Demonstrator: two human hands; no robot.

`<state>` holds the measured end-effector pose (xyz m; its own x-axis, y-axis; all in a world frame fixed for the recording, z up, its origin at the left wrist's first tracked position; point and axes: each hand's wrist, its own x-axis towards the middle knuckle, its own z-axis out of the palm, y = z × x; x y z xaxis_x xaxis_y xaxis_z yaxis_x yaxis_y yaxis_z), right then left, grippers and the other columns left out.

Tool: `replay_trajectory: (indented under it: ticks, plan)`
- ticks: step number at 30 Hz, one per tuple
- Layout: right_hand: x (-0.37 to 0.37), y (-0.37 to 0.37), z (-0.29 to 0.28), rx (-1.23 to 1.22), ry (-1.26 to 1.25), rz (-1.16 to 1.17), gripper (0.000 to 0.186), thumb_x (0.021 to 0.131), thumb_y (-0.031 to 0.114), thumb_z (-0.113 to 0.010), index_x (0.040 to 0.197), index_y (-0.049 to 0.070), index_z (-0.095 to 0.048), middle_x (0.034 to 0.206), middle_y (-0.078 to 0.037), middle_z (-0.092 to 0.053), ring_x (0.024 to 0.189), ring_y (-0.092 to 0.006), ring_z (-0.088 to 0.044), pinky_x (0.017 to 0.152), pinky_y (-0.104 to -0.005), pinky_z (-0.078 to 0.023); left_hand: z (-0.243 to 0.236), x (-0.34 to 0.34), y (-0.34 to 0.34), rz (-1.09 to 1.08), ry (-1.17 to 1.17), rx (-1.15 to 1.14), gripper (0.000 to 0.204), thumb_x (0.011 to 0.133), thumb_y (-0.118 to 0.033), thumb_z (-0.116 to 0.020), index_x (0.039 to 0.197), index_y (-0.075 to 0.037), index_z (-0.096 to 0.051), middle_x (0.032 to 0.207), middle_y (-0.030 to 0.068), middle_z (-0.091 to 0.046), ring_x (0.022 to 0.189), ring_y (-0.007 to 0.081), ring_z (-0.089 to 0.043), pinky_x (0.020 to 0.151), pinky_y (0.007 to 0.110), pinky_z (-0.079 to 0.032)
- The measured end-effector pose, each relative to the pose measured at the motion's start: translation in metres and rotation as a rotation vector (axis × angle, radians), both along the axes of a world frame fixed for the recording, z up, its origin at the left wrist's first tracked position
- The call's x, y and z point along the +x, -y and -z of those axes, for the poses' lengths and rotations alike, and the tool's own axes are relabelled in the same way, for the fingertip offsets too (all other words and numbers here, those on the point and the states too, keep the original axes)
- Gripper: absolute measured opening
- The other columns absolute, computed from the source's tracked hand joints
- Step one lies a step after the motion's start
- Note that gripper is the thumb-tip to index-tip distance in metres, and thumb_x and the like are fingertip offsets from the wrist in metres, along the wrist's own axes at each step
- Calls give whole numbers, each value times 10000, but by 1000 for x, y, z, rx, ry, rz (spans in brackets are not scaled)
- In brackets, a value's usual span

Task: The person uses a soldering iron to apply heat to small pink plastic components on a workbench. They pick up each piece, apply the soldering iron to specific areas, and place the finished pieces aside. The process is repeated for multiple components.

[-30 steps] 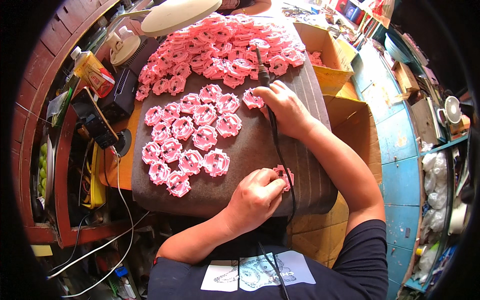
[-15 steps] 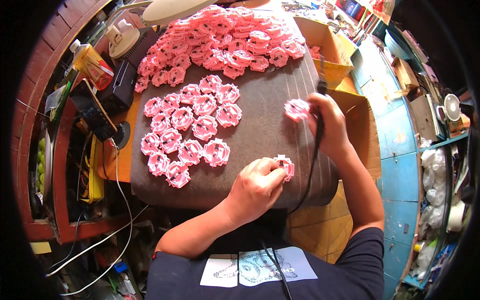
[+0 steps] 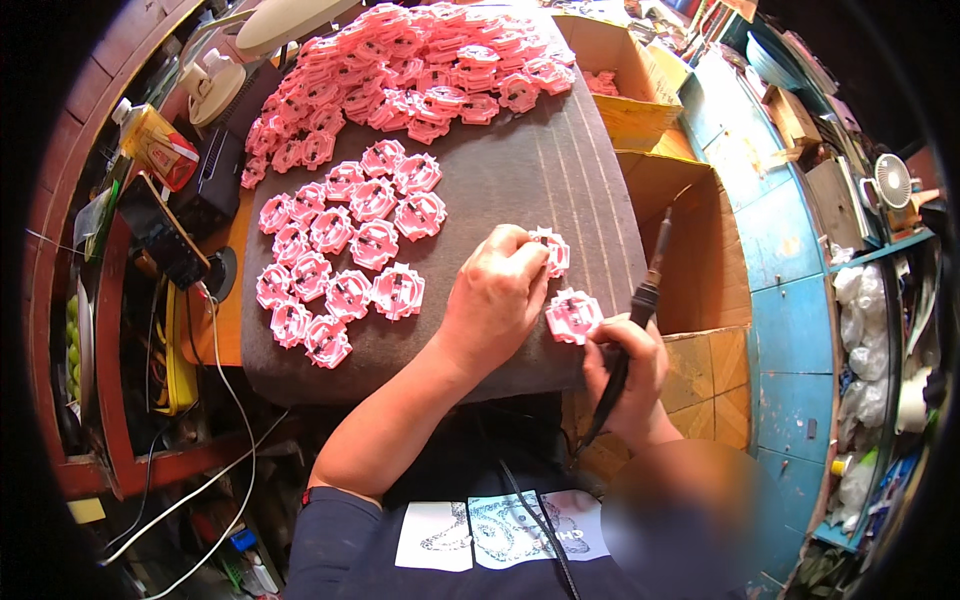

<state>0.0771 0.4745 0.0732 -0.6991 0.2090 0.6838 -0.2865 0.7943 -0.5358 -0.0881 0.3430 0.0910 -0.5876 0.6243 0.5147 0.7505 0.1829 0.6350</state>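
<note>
Left hand [image 3: 495, 300] rests knuckles-up on the dark grey work mat [image 3: 560, 180], fingers curled shut around a pink-and-white plastic part [image 3: 552, 250] that shows past the fingertips at the mat's right portion. Right hand [image 3: 625, 375] is closed on two things at once: a black soldering iron [image 3: 645, 290], handle in the fist with the thin tip pointing up and away, cord trailing down toward the body, and a second pink part [image 3: 573, 316], pinched at its lower edge between thumb and fingers, just below and right of the first part. The two parts are near each other; whether they touch cannot be told. Left of the left hand, a laid-out group of like parts [image 3: 345, 260] sits in rough rows on the mat (each flat, edges touching its neighbours). At the far end of the mat, a loose heap of the same pink parts [image 3: 420, 70]. An open cardboard box [image 3: 620, 70] stands beside the heap to the right, a few pink pieces inside. A white lamp [image 3: 290, 20] hangs over the upper left corner.
</note>
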Motion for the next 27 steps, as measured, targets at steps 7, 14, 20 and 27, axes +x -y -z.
replay_trajectory:
  ticks: [7,14,20,27]
  plan:
    - [-14,19,7,-117,-52,-118,458,817,-101,-738,1223,27,-569,985,-162,-708,773,-360,-652,714,-455,-531,-8,38,43,213,104,44,280,839,50,-766,1110,-5,-715,1168,181,-662,983,343,-717,836,406,-596]
    - [-12,28,7,-341,15,-121,403,856,-103,-714,1219,3,-574,940,-145,-687,758,-275,-667,692,-373,-534,-1,39,48,248,143,31,295,821,57,-766,1103,-17,-724,1140,162,-659,950,321,-715,827,394,-595]
    - [-13,26,12,-350,-5,-94,370,885,-82,-710,1217,0,-568,933,-132,-669,720,-234,-638,665,-348,-525,2,37,43,218,93,42,243,819,29,-769,1054,-22,-731,1059,146,-680,933,331,-706,822,406,-583]
    - [-10,25,7,-106,-153,-47,369,863,-73,-726,1181,25,-568,1004,-156,-718,767,-276,-677,705,-392,-562,1,42,43,162,123,22,153,849,5,-784,994,-12,-736,1008,145,-689,894,330,-709,788,403,-583]
